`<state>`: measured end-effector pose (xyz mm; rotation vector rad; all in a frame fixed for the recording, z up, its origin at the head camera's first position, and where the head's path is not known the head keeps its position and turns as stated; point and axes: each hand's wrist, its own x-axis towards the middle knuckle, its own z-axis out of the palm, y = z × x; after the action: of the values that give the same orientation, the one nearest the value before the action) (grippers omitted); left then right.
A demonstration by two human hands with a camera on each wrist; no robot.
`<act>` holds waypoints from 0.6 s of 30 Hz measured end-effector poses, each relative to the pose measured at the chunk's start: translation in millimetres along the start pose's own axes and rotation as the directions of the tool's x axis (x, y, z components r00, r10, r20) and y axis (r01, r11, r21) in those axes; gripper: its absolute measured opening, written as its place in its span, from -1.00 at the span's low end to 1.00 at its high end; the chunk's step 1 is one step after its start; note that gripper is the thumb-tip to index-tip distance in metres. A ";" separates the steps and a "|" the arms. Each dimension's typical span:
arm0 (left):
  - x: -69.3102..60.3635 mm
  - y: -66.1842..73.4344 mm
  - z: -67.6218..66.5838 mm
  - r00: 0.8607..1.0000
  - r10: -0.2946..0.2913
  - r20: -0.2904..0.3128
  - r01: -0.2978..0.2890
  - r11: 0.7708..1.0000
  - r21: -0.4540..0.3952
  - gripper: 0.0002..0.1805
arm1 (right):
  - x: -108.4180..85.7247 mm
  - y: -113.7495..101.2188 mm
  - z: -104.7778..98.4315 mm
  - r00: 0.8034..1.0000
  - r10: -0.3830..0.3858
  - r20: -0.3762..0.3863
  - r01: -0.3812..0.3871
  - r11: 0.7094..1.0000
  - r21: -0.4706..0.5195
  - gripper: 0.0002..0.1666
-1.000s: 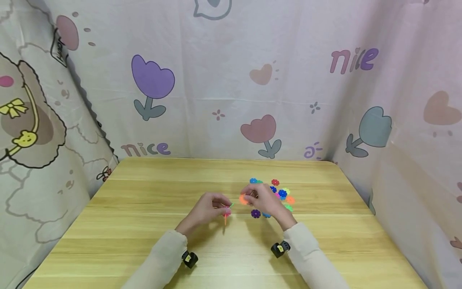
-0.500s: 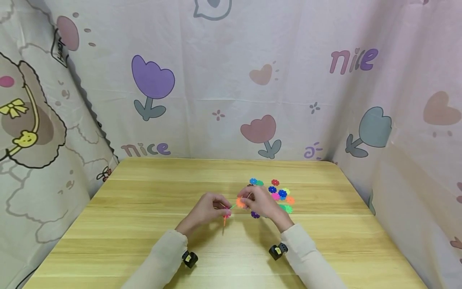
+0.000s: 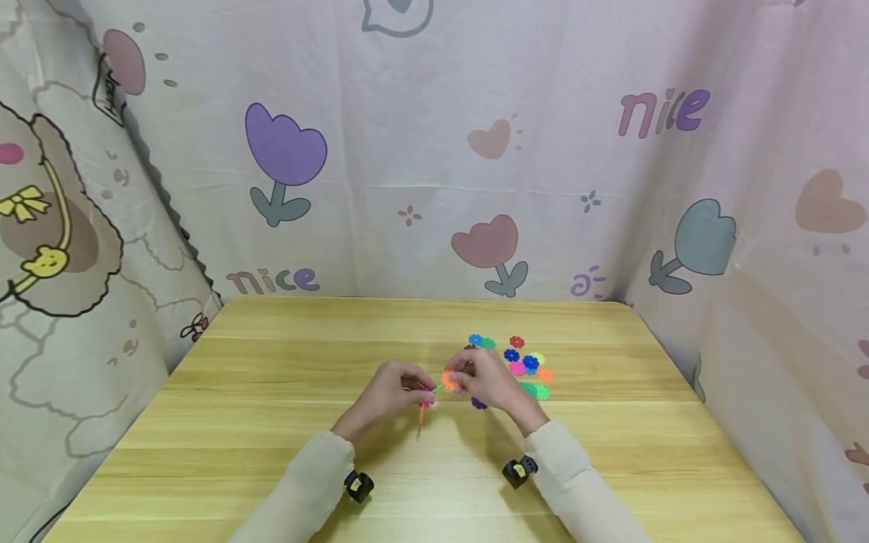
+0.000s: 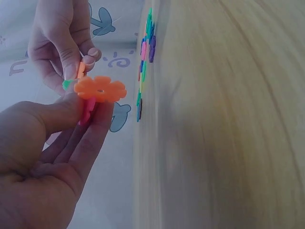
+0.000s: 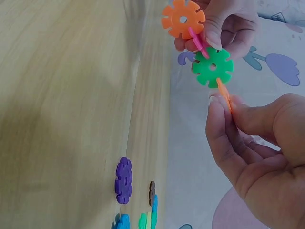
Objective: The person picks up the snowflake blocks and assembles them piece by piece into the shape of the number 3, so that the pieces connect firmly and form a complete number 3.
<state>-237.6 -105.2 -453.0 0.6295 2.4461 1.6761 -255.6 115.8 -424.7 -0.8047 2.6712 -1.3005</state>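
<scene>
My left hand (image 3: 394,392) pinches a pink notched disc (image 5: 198,43) between thumb and fingers. Joined to that disc are an orange disc (image 4: 101,89) on one side and a green disc (image 5: 213,67) on the other, seen flat in the right wrist view. Another orange disc (image 5: 224,94) is pinched edge-on by my right hand (image 3: 489,379); its rim meets the green disc's rim. How deep the slots engage there I cannot tell. Both hands are held above the table, close together.
Several loose flower-shaped discs lie on the wooden table (image 3: 285,467) around and beyond the right hand, among them a purple disc (image 5: 124,181), a red disc (image 3: 517,342) and a pink disc (image 3: 518,368). A patterned curtain (image 3: 380,136) hangs behind the table.
My right hand has moved left and slightly down, bringing its orange disc against the green one. The left hand has stayed almost in place, still pinching the pink disc.
</scene>
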 end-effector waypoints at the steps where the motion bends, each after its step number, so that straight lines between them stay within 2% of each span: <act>1: 0.4 0.2 0.3 1.000 0.005 -0.011 -0.005 1.000 0.008 -0.88 | 0.3 -0.7 0.3 1.000 0.005 -0.003 -0.005 1.000 0.004 -0.88; 8: 3.9 3.0 2.5 0.998 0.010 -0.060 -0.010 1.000 0.012 -0.89 | 1.5 0.1 2.9 0.998 0.037 -0.049 -0.034 0.998 0.057 -0.88; 18: 3.6 0.2 1.0 0.999 0.038 -0.024 -0.037 0.998 0.043 -0.91 | 1.2 4.0 9.3 0.998 0.056 -0.033 -0.052 0.992 0.111 -0.86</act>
<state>-240.5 -102.9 -452.7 0.6678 2.5085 1.6596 -255.8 110.6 -433.5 -0.6981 2.6013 -1.4484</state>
